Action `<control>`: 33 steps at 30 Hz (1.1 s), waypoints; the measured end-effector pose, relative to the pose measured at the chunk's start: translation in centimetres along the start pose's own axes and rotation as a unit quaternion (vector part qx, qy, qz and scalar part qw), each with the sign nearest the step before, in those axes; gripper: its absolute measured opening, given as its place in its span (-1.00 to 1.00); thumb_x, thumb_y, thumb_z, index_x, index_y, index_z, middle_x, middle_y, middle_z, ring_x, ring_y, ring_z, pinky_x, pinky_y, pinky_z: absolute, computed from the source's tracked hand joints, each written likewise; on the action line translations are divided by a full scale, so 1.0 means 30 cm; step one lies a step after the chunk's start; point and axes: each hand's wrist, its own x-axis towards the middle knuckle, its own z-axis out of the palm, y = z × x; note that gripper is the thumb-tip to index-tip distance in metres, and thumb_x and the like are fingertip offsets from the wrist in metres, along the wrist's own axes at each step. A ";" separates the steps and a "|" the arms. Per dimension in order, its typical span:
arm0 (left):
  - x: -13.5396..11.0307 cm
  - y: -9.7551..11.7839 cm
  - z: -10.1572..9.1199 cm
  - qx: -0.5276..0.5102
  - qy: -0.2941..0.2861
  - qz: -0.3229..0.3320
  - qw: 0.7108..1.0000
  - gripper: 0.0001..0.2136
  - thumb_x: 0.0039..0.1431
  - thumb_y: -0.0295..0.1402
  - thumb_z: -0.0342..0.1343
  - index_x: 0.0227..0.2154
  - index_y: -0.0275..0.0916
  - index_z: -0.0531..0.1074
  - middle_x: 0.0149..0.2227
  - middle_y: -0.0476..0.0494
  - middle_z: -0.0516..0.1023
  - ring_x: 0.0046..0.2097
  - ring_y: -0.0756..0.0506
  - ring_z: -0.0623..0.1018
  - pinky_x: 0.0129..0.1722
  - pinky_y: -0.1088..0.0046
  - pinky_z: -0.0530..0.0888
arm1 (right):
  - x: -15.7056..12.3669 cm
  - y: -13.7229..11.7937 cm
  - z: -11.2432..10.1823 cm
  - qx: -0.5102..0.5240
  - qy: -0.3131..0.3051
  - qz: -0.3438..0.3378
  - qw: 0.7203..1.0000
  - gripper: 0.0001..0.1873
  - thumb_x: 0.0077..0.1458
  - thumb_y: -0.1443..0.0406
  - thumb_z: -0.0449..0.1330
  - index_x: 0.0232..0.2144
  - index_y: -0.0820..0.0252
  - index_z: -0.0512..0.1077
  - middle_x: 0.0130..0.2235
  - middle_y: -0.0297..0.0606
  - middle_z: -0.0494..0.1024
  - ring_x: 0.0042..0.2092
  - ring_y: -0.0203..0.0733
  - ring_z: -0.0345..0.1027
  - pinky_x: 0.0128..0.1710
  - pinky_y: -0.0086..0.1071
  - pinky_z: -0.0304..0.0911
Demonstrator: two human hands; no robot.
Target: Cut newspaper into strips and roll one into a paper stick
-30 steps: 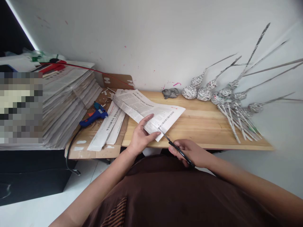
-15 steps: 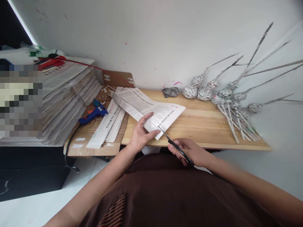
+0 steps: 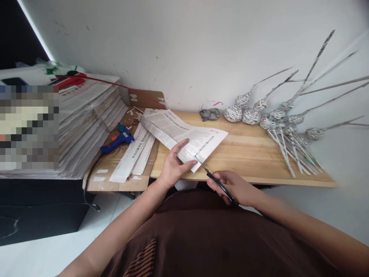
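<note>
You've got bare tabletop point(image 3: 245, 154) between the newspaper sheet point(image 3: 175, 130) and those paper sticks point(image 3: 287, 154) rightward. Leftward, the glue gun point(image 3: 118, 140) (mind its cord point(image 3: 87, 177)!) and paper stack point(image 3: 96, 105) block you.

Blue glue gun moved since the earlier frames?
No: against the wooden table, the blue glue gun sits in the same spot; only the view shifted.

A dark brown garment point(image 3: 219, 234), smooth and faintly shiny with soft folds, covers the person's front. A wedge of orange-and-black striped cloth point(image 3: 142, 259) shows low on its left side. The forearms point(image 3: 121, 231) and fingers point(image 3: 181, 145) are bare.
</note>
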 end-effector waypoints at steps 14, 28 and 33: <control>0.001 -0.008 0.000 -0.031 -0.013 -0.016 0.999 -0.28 -0.11 -0.31 0.37 0.17 -0.19 0.27 0.10 -0.27 0.44 0.16 -0.31 0.39 0.13 0.04 0.33 | 0.000 -0.008 -0.012 0.005 -0.014 0.010 1.000 -0.46 0.08 -0.15 0.13 -0.56 0.16 0.18 -0.64 -0.43 0.25 -0.61 -0.40 0.07 -0.61 -0.45 -0.07; -0.001 -0.006 0.002 -0.038 -0.016 -0.013 0.999 -0.29 -0.11 -0.29 0.37 0.16 -0.19 0.27 0.14 -0.26 0.40 0.17 -0.28 0.38 0.17 0.06 0.29 | 0.002 0.005 -0.025 0.005 -0.023 0.033 0.999 -0.48 0.04 -0.15 0.16 -0.55 0.15 0.21 -0.66 -0.42 0.29 -0.66 -0.36 0.17 -0.67 -0.46 0.02; 0.000 -0.001 0.005 -0.048 -0.027 -0.016 0.998 -0.28 -0.10 -0.30 0.37 0.17 -0.20 0.25 0.14 -0.28 0.40 0.16 -0.28 0.39 0.16 0.05 0.31 | 0.013 0.023 -0.015 0.019 -0.022 0.029 0.999 -0.50 0.07 -0.12 0.16 -0.52 0.16 0.20 -0.64 -0.45 0.29 -0.68 -0.38 0.19 -0.68 -0.50 0.04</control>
